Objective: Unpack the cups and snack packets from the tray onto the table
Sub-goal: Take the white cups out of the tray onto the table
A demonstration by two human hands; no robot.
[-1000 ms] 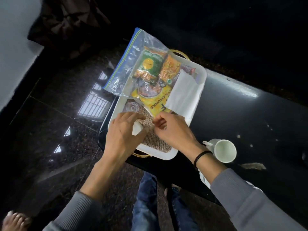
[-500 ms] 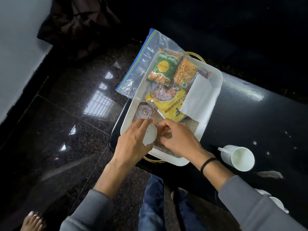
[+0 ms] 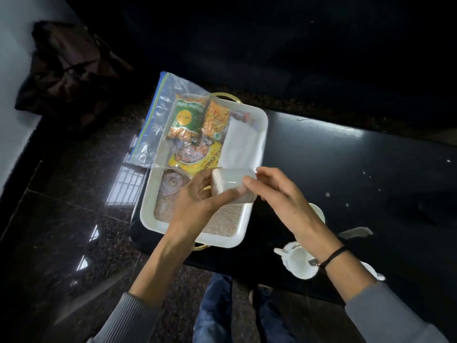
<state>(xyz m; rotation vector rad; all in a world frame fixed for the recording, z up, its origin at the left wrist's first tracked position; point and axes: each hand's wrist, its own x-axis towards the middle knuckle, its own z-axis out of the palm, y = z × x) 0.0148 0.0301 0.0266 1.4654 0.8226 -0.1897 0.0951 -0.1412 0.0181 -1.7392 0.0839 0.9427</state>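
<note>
A white tray point(image 3: 243, 222) rests on the left end of a black table point(image 3: 346, 169). Above its near half I hold a white cup point(image 3: 231, 184) on its side. My left hand point(image 3: 195, 204) grips it from below and my right hand point(image 3: 274, 191) touches its right end with the fingertips. A clear zip bag point(image 3: 158, 125) lies over the tray's far half with snack packets inside: a green one point(image 3: 185, 117), an orange one point(image 3: 217, 117) and a yellow one point(image 3: 195, 159). A clear glass cup point(image 3: 171, 183) stands in the tray at the left.
Two white cups stand on the table at the right, one point(image 3: 300, 263) near the front edge and one point(image 3: 319, 212) partly hidden behind my right wrist. A white napkin point(image 3: 239, 147) lies in the tray. A woven mat point(image 3: 220, 224) lines the tray's floor. A dark bag point(image 3: 71, 68) lies on the floor, far left.
My left hand has lifted the white cup out of the tray and turned it on its side. My right hand rose from the mat to the cup's end.
</note>
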